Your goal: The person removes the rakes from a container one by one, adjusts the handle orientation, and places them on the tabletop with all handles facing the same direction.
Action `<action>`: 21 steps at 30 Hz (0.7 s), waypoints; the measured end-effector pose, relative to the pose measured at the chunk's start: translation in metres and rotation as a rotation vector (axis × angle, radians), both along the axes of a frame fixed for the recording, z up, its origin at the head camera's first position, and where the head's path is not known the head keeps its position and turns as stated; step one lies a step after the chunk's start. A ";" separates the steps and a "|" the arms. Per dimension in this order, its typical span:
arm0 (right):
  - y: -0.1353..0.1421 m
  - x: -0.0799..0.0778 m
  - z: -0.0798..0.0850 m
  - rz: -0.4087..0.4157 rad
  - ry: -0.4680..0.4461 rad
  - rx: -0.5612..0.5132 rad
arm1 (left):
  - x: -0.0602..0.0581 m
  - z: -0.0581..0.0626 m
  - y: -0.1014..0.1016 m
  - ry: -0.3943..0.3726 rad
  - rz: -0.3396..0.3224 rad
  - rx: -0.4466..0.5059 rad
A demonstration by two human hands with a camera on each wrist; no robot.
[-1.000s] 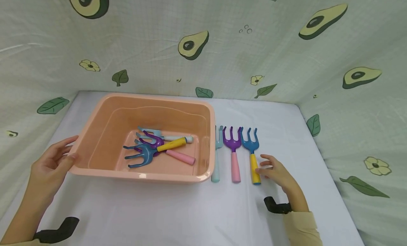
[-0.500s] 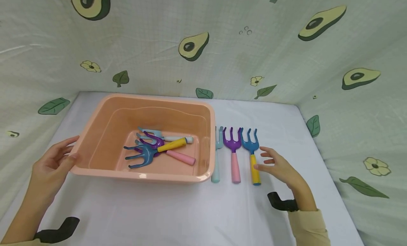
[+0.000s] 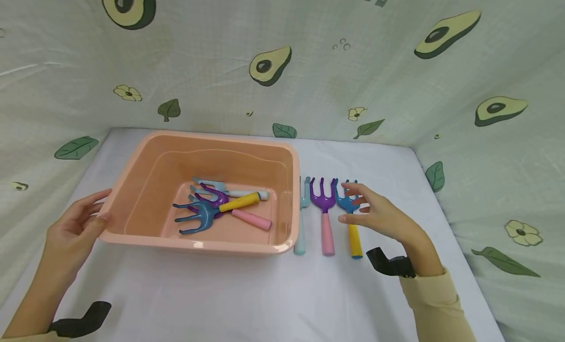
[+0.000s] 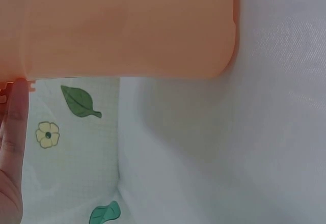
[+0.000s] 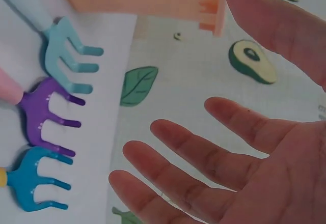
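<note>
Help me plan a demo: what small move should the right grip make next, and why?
I'd probably shift the right grip left to the right rim of the tub: that grip holds nothing, the left grip holds the opposite end, and the three forks outside lie side by side.

And there, in pale tan, the right sleeve (image 3: 441,318) was seen, ended by a broad cuff (image 3: 429,289) and marked with soft creases! Of the left sleeve (image 3: 37,338), just a tan sliver was shown. Now, below the left hand (image 3: 72,234), a black left mount (image 3: 79,325) was worn, bent like an elbow; below the right hand (image 3: 379,213), a right mount (image 3: 390,264), equally black and angular, was spotted!
</note>
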State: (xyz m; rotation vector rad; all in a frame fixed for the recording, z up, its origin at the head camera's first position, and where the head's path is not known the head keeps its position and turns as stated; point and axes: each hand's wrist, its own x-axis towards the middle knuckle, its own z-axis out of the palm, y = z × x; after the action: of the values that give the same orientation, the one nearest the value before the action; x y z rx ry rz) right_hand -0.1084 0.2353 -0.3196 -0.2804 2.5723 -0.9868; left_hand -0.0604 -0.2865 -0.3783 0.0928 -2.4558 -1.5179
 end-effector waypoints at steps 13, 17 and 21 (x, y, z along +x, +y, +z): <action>-0.045 -0.023 0.052 0.178 0.045 -0.009 | 0.001 0.000 -0.001 -0.007 0.001 -0.037; -0.064 -0.031 0.065 0.231 0.062 -0.009 | 0.001 0.000 -0.002 -0.002 -0.004 -0.026; -0.085 -0.039 0.078 0.288 0.057 -0.004 | 0.001 0.000 -0.002 -0.006 -0.007 -0.023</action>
State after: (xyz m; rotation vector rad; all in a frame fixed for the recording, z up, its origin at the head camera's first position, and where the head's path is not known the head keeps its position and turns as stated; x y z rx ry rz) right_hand -0.1469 0.1505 -0.2421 -0.6672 2.4872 -0.8879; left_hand -0.0594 -0.2882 -0.3785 0.0841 -2.4805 -1.4938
